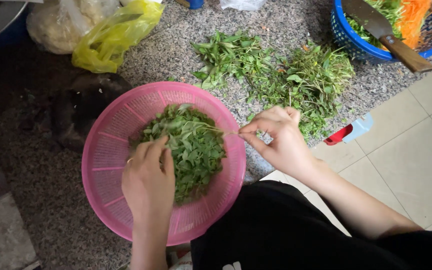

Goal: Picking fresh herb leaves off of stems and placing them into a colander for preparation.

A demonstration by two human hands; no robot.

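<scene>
- Right hand (281, 142): grip pinched together on a thin herb stem (226, 133), held out over the rim of the pink basket (111, 150).
- Left hand (148, 175): fingers curled down over the picked leaves (193, 150) inside the basket, closed around the leafy end of that stem as far as can be told; exact pinch hidden by the leaves.
- Risk: stem looks thin and taut between the hands; likely to snap mid-length under a hard pull, leaving leaves stuck on the stub.
- Risk: basket overhangs the desk (276, 25) edge toward the lap; downward press from the left hand could tip it and dump leaves on the tiled floor (416, 150).
- Risk: bare stems dropped short could land back in the basket instead of the herb pile (276, 70) on the desk, mixing waste with good leaves.
- Risk: knife (383, 32) lying across the blue basket (348, 35), handle sticking out past the rim; a blind reach for more herbs could knock it off.
</scene>
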